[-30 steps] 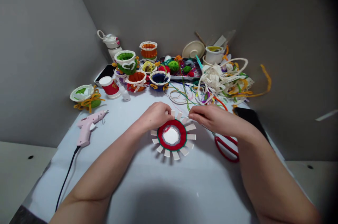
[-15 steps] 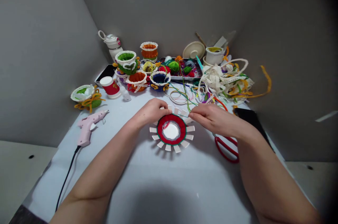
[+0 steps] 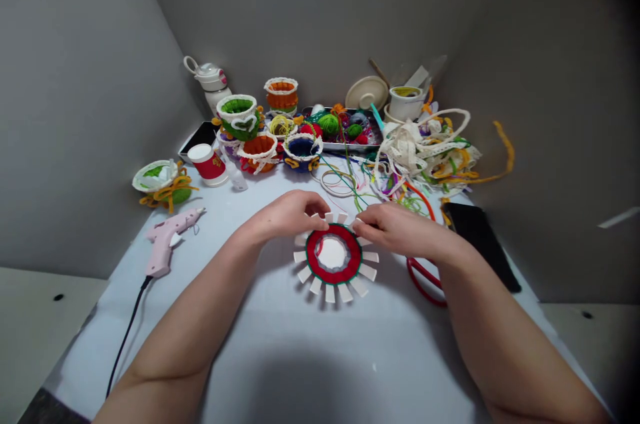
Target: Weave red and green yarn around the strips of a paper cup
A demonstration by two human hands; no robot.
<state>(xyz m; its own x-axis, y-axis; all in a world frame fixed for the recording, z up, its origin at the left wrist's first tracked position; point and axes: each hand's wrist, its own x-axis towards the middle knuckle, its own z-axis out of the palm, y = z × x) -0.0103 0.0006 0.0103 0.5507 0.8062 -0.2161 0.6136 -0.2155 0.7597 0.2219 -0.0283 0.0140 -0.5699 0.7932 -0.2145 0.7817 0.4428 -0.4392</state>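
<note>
Green yarn (image 3: 334, 283) round a red cup (image 3: 334, 275)
Over the tabletop (image 3: 260, 317), the left hand (image 3: 296, 216) pinches its rim; the right hand (image 3: 393, 227) has a closed grip, apparently on yarn. Even tension should spare the strips (image 3: 331, 294).

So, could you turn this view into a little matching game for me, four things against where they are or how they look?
1. Woven piece
2. Glue gun
3. Scissors
4. Bottle

A. Red handle, partly hidden by the right forearm
B. White, at the back left
C. Red ring with white strips, left hand and right hand at its far edge
D. Pink, toward the left side

Pairs: 1-C; 2-D; 3-A; 4-B
</note>
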